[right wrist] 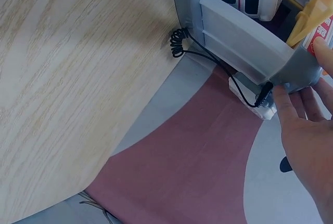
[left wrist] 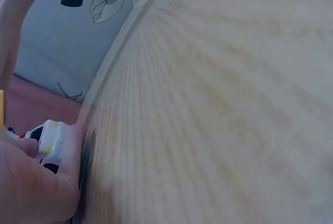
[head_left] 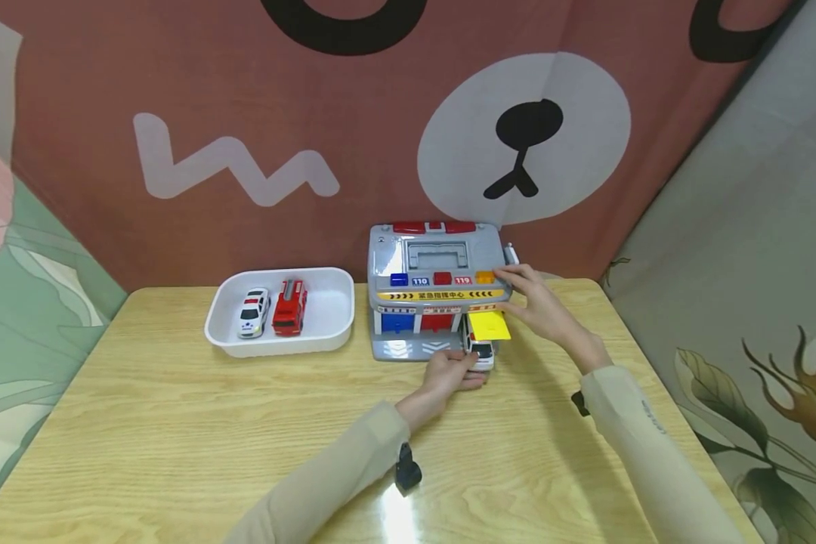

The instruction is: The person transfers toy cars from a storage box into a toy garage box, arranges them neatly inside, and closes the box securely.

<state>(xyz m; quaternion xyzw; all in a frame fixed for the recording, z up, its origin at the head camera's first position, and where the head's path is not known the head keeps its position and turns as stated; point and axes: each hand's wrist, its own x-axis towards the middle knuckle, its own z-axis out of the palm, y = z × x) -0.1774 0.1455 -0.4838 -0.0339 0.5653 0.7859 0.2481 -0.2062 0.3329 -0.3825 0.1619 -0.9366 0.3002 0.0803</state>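
A grey toy emergency station (head_left: 394,257) stands at the table's back edge, its yellow door (head_left: 489,326) raised over the right bay. Partly inside that bay is a white toy ambulance (head_left: 483,363) with a red roof light. My left hand (head_left: 443,378) grips its front end, thumb at the windshield and fingers low beside it; the left wrist view shows the ambulance's nose (left wrist: 52,140) within that hand. At the station's upper right corner, my right hand (head_left: 542,308) holds the roof edge. One finger touches the orange button (head_left: 485,277) and the thumb lies on the front sign.
Left of the station, a white tray (head_left: 343,302) holds a white toy police car (head_left: 254,313) and a red toy fire truck (head_left: 289,308). A coiled black cord (right wrist: 178,42) hangs by the station's right side. A patterned curtain (head_left: 353,151) rises behind the table.
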